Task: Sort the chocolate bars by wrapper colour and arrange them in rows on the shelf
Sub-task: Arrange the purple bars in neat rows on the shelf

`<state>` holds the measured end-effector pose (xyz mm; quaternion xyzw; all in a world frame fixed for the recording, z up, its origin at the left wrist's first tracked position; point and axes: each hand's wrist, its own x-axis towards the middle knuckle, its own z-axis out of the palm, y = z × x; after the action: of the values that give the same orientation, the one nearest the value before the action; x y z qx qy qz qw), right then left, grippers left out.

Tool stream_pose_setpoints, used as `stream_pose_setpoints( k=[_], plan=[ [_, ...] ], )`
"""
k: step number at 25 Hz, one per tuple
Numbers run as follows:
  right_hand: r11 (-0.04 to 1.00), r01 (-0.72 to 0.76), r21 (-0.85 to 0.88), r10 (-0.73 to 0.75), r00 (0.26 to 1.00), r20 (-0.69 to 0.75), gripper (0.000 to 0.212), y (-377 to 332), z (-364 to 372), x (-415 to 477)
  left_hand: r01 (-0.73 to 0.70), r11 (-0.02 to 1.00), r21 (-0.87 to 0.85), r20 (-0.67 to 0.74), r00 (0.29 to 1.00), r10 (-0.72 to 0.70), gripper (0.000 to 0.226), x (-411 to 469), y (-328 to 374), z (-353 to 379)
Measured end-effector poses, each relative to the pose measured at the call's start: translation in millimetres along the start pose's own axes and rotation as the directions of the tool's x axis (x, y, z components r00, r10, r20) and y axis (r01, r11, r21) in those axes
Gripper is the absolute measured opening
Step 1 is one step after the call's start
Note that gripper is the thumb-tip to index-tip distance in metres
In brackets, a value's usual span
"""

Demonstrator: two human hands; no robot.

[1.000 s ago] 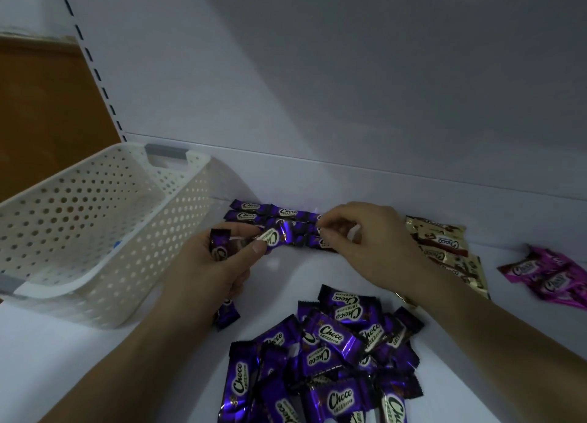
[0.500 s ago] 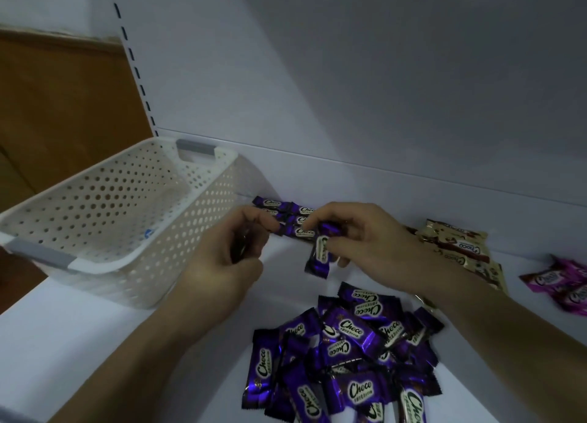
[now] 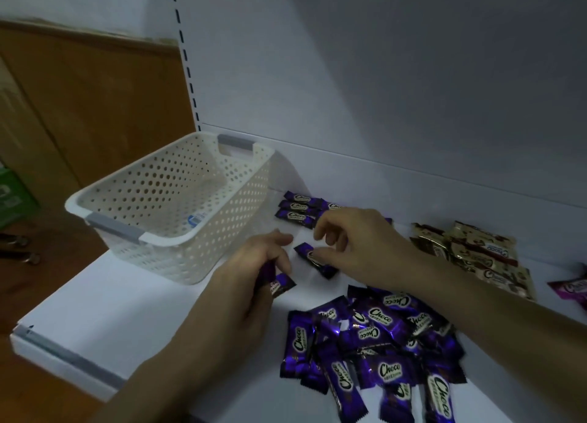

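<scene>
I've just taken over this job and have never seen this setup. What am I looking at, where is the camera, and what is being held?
There is no machine here. A person works with two bare hands, and the single view comes from a camera worn on the head, looking forward and down. The white shelf carries a perforated basket on the left, a loose purple pile in front and a neat purple row by the back wall. Beige-and-brown bars lie to the right, with pink bars at the far right edge. The left hand grips a held purple bar in its fingers. The right hand is over a single purple bar lying on the shelf. I cannot tell whether it grips that bar.
</scene>
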<state>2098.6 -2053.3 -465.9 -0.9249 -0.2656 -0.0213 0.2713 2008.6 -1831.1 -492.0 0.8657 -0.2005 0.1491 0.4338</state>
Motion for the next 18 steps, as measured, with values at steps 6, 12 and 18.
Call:
stream_pose_setpoints(
  k=[6,12,18],
  plan=[
    [0.995,0.011,-0.095,-0.005,0.998,0.064,0.015,-4.3,11.8,8.1,0.123,0.926,0.357,-0.078,0.992,-0.102,0.027,-9.1,-6.2,13.3],
    [0.972,0.075,-0.221,-0.074,0.997,0.015,0.015,-10.6,22.7,35.1,0.168,0.939,0.299,-0.091,0.985,-0.147,0.016,-7.0,-13.4,12.4],
    [0.966,0.121,-0.227,-0.134,0.990,-0.043,0.016,-13.9,28.9,45.3,0.214,0.956,0.200,-0.098,0.975,-0.198,0.021,-6.4,-6.2,8.3]
  ],
)
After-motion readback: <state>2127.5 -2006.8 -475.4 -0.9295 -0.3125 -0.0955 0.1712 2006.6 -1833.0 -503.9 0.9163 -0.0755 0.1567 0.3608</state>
